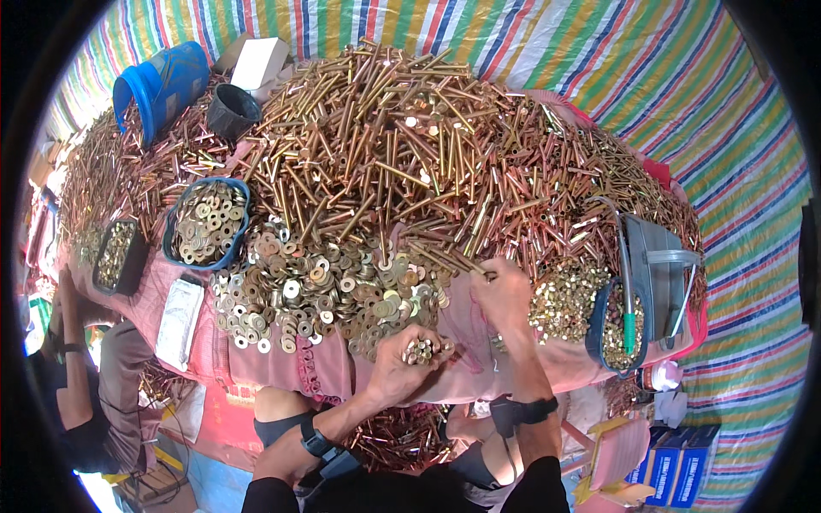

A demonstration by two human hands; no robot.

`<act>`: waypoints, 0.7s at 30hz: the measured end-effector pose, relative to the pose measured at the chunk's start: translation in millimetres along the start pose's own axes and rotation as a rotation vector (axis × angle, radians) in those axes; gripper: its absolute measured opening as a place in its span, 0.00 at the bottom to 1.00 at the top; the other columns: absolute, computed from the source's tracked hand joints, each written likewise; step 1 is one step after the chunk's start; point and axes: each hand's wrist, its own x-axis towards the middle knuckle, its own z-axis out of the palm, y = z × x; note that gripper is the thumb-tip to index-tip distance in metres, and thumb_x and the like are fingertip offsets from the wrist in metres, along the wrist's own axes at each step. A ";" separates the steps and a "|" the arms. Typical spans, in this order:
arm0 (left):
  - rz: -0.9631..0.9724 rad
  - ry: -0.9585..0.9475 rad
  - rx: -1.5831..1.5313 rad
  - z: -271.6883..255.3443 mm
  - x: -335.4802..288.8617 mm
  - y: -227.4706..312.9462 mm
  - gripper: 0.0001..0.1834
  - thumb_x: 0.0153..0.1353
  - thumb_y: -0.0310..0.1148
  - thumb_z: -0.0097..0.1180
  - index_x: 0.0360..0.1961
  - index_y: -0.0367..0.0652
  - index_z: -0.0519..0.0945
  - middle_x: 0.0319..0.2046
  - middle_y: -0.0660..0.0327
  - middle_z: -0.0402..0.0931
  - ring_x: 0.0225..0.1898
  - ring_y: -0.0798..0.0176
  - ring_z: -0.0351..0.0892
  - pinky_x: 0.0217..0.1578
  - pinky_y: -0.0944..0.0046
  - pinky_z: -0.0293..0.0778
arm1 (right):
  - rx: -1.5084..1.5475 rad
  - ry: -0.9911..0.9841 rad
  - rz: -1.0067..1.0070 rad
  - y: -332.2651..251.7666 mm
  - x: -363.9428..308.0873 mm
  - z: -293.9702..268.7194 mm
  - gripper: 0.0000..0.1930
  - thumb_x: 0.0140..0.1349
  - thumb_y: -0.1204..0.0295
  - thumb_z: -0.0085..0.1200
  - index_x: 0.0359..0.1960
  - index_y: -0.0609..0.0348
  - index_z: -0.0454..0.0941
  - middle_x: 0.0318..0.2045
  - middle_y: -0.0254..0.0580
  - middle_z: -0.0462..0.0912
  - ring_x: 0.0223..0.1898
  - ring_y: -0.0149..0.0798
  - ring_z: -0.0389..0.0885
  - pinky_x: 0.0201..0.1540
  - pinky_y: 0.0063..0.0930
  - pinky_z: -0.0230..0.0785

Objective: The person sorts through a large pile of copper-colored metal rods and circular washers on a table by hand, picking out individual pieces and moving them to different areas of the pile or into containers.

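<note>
My left hand (395, 366) is closed around a bundle of bolts (419, 350), their ends facing up, just in front of a loose heap of flat washers (295, 295). To its right, my right hand (505, 295) has its fingers curled at the ends of a few long brass-coloured bolts (446, 256) that point left along the front of the big bolt pile (368, 145). How many bolts the right fingers grip is hidden. Beside the right hand lies a heap of small nuts (560, 299).
A blue bowl of washers (205, 224) and a dark tray of nuts (116, 256) stand left. A blue bucket (161, 90) and black cup (233, 111) rest on the bolts. At right are a grey bin (654, 265) and a green-handled tool (630, 332). Another person's arm (75, 368) shows far left.
</note>
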 end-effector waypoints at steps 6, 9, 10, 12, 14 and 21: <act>-0.048 0.003 -0.018 -1.3 0.5 -5.3 0.12 0.56 0.15 0.62 0.42 0.35 0.80 0.40 0.56 0.86 0.41 0.68 0.83 0.45 0.64 0.79 | 0.710 -0.104 0.119 -20.2 -19.2 -74.2 0.09 0.67 0.75 0.67 0.46 0.64 0.84 0.34 0.36 0.87 0.30 0.22 0.80 0.31 0.16 0.72; -0.078 -0.021 -0.095 -0.2 0.6 -1.4 0.13 0.57 0.11 0.61 0.43 0.35 0.79 0.44 0.57 0.85 0.46 0.67 0.83 0.50 0.65 0.79 | 0.759 -0.179 0.190 -32.3 -33.7 -89.5 0.08 0.68 0.75 0.66 0.45 0.64 0.83 0.34 0.39 0.87 0.31 0.25 0.84 0.32 0.18 0.77; -0.094 -0.038 -0.146 -0.5 0.7 0.5 0.14 0.58 0.10 0.61 0.44 0.34 0.79 0.46 0.58 0.84 0.49 0.67 0.83 0.53 0.66 0.79 | 0.783 -0.194 0.189 -35.4 -40.0 -90.9 0.08 0.68 0.75 0.66 0.45 0.64 0.83 0.34 0.40 0.87 0.32 0.26 0.85 0.32 0.19 0.77; -0.083 -0.026 -0.017 -0.8 0.7 3.9 0.14 0.57 0.10 0.61 0.43 0.35 0.80 0.45 0.58 0.85 0.48 0.68 0.83 0.53 0.66 0.78 | 0.827 -0.247 0.165 -39.5 -50.0 -87.2 0.07 0.68 0.75 0.65 0.44 0.63 0.82 0.35 0.41 0.88 0.33 0.28 0.87 0.32 0.20 0.79; -0.070 -0.023 0.041 -0.8 1.1 6.3 0.14 0.57 0.11 0.62 0.43 0.36 0.80 0.44 0.59 0.85 0.47 0.69 0.82 0.52 0.66 0.78 | 0.884 -0.282 0.069 -41.2 -55.7 -78.3 0.07 0.68 0.76 0.65 0.44 0.63 0.82 0.35 0.41 0.88 0.33 0.27 0.87 0.32 0.20 0.79; -0.114 -0.015 0.074 -0.5 1.1 10.0 0.14 0.57 0.12 0.63 0.42 0.36 0.80 0.42 0.61 0.84 0.44 0.71 0.81 0.48 0.67 0.78 | 0.869 -0.300 0.048 -46.8 -63.3 -70.5 0.07 0.65 0.76 0.68 0.40 0.64 0.81 0.33 0.38 0.86 0.29 0.25 0.83 0.31 0.19 0.76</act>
